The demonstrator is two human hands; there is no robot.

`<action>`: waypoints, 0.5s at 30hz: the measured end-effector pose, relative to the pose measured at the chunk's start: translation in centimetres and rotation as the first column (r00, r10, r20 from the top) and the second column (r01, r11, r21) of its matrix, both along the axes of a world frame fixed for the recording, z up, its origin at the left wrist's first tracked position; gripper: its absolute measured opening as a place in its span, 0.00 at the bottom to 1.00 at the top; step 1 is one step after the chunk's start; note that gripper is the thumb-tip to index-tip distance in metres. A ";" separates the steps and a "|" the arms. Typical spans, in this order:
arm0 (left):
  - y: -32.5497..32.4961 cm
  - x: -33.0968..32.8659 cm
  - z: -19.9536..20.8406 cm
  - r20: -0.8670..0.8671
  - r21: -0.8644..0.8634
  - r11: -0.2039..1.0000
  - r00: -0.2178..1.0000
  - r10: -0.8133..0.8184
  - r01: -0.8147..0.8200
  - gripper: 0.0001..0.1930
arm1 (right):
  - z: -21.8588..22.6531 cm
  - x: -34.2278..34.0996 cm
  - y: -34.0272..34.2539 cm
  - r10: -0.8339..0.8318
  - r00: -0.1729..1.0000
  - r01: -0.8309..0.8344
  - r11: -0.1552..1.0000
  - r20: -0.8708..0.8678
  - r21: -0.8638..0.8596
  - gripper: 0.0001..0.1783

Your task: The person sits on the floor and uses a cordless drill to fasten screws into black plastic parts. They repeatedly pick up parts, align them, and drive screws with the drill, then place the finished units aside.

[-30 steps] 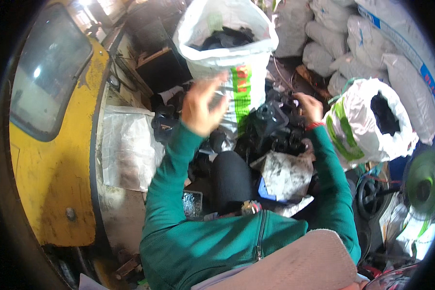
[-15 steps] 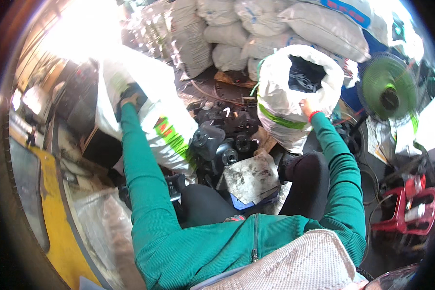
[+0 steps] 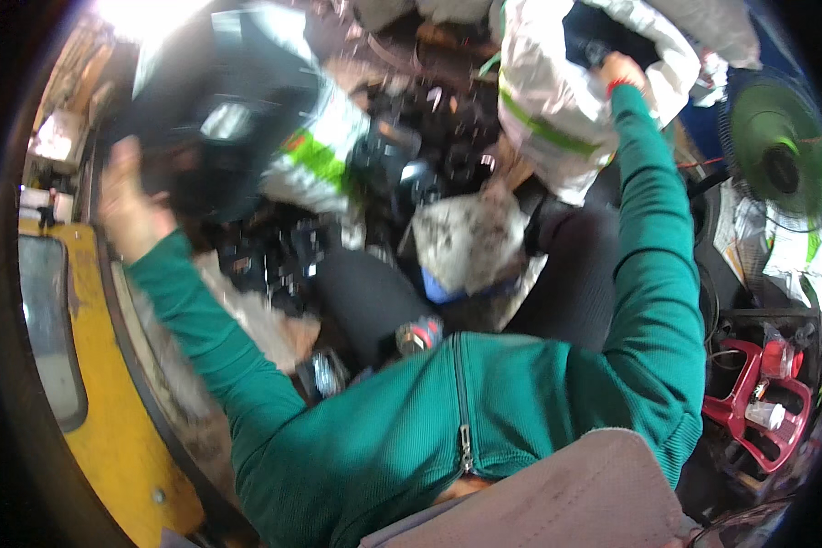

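My left hand [image 3: 135,205] is at the left, against the lower edge of a large, rounded black part [image 3: 233,87], which is blurred by motion and looks like moulded plastic. The part covers much of a white sack [image 3: 306,155] with a green band. My right hand [image 3: 623,69] is over the mouth of a second white sack [image 3: 543,82], its fingers closed and pointing into the dark contents. A small dark piece shows at those fingertips; I cannot make out what it is.
Many black parts [image 3: 429,137] lie heaped between the sacks. A stained, pale sheet [image 3: 466,242] rests before my knees. A green fan [image 3: 781,155] and a red plastic stool [image 3: 749,402] stand at the right. A yellow panel [image 3: 100,365] runs along the left.
My left hand has come out of the left sack and moved nearer, with the large black part now beside it. My right hand has gone from the sack's near rim into its mouth. The view has tilted down.
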State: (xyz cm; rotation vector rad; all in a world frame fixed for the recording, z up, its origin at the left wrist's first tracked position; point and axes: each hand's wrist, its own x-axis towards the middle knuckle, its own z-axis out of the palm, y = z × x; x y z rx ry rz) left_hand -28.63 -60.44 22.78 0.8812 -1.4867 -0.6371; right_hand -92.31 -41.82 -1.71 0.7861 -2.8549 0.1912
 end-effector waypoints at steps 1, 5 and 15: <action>1.1 -2.6 -4.8 0.057 0.172 0.980 0.992 -0.114 0.103 0.17 | -1.5 -3.5 2.3 -0.006 0.996 0.009 0.999 -0.086 0.037 0.23; 5.9 -5.4 -21.8 0.137 0.802 0.567 0.867 -0.479 0.186 0.24 | 1.1 -0.7 -0.7 -0.021 0.979 -0.008 0.990 -0.201 -0.144 0.21; 6.4 -12.3 -47.6 0.111 0.938 0.319 0.760 -0.640 0.132 0.23 | 2.4 25.4 10.8 0.620 0.584 0.154 0.549 0.524 -0.822 0.18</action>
